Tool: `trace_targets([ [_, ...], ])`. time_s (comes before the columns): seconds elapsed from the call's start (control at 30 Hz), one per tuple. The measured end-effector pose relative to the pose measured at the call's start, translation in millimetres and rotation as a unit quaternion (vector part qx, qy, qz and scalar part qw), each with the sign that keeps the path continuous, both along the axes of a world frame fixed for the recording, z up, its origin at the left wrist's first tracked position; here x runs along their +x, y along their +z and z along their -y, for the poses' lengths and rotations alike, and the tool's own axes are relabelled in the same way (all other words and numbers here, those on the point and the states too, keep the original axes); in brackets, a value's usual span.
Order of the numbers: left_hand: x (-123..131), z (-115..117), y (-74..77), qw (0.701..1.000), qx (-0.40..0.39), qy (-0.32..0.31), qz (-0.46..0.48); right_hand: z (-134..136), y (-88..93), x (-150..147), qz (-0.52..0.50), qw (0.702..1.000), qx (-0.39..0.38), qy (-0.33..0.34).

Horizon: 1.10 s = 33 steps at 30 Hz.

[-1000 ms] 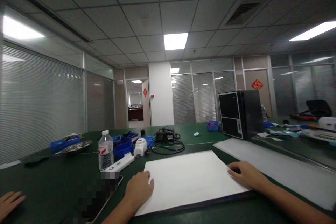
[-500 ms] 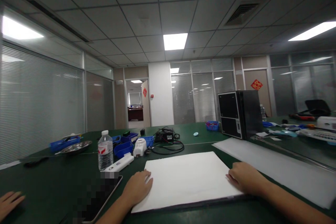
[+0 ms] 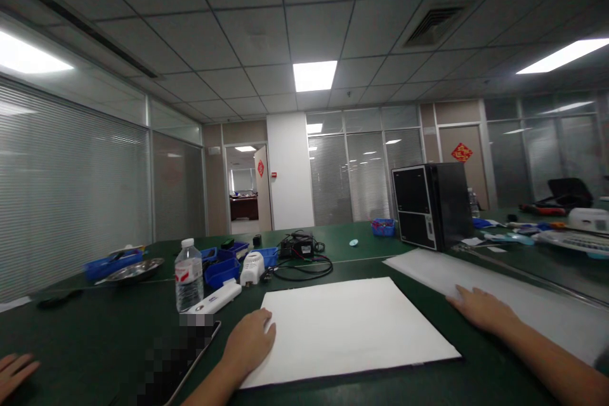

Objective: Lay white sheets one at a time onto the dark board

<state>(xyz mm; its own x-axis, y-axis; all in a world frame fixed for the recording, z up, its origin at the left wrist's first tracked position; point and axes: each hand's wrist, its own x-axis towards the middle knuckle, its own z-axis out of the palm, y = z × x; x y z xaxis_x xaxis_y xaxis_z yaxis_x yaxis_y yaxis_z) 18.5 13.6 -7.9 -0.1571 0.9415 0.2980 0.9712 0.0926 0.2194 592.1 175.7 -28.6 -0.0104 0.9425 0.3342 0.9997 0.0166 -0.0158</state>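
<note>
Landmark: flat white rectangular board (image 3: 347, 327) with a dark rim beneath, lying on the dark green table (image 3: 95, 330) straight ahead of the person.
Board edges: all four lie flat; the near right corner is free, with nothing set against it.
Open room: a bare green strip runs along the board's right edge, and another behind its far edge up to the black coiled cable (image 3: 304, 263).
Left hand (image 3: 250, 342): palm down, fingers loosely together, resting on the board's left edge and gripping nothing.
Right hand (image 3: 480, 307): off the board, right of its right edge, laid flat with fingers slightly spread on the long white foam sheet (image 3: 533, 311).
Left of board: dark flat phone (image 3: 190, 361) just beside the left hand; clear plastic water bottle (image 3: 189, 276) further off.
Far left of board: another person's hand (image 3: 14, 371) on the table, well apart.
Beyond board's far right corner: upright black computer case (image 3: 431, 205).
</note>
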Motion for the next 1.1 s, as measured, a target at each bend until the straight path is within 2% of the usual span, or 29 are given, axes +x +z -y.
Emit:
trace_targets([
  [0.07,0.0,-0.5,-0.5,1.000,0.001,-0.001,0.001,-2.8,-6.1,4.1,0.004,1.000,-0.014,-0.012],
  [0.2,-0.1,-0.8,-1.7,1.000,0.002,-0.006,0.004,3.0,-6.3,-9.6,0.030,0.999,0.005,0.021],
  [0.43,-3.8,-3.7,-4.1,0.999,0.003,-0.013,0.029,37.1,25.6,-62.1,0.029,0.986,0.082,0.141],
  [0.53,-7.1,-6.0,-6.4,0.999,0.003,-0.020,0.050,58.7,35.7,-89.4,0.023,0.964,0.079,0.253],
  [0.63,-9.9,-7.8,-8.7,0.996,0.002,-0.029,0.079,83.2,40.9,-113.2,0.019,0.931,0.037,0.362],
  [0.73,-11.4,-8.7,-9.8,0.994,-0.003,-0.030,0.102,108.7,46.4,-129.9,0.014,0.900,-0.013,0.435],
  [0.83,-11.3,-9.3,-9.9,0.994,-0.012,-0.030,0.107,125.7,50.6,-139.2,-0.025,0.874,-0.080,0.479],
  [0.93,-10.4,-9.9,-9.1,0.994,-0.029,-0.024,0.098,119.5,48.4,-138.0,-0.060,0.866,-0.094,0.487],
  [1.0,-10.2,-10.1,-8.0,0.995,-0.040,-0.020,0.094,100.0,44.2,-127.2,-0.062,0.887,-0.047,0.455],
  [1.1,-11.1,-10.1,-5.8,0.994,-0.052,-0.019,0.093,58.9,35.6,-91.6,-0.072,0.936,0.025,0.343],
])
